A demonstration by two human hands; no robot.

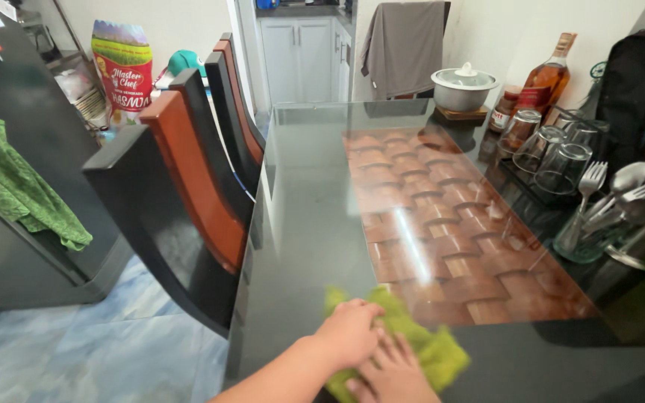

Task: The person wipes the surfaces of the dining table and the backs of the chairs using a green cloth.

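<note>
As seen, hands [371,351] flat on cloth [427,343]

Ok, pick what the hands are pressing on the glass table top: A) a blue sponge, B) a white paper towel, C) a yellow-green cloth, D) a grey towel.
C: both hands, the left hand and the right hand, lie flat on a crumpled yellow-green cloth at the near edge of the glass table top.

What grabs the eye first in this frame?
Both hands pressed on a yellow-green cloth at the near edge of the glossy glass-topped table: the left hand on top of it, the right hand beside it. Next, the woven wood-pattern panel under the glass down the middle. Then the black and brown chairs along the left side, and the glasses and cutlery holder along the right.
</note>
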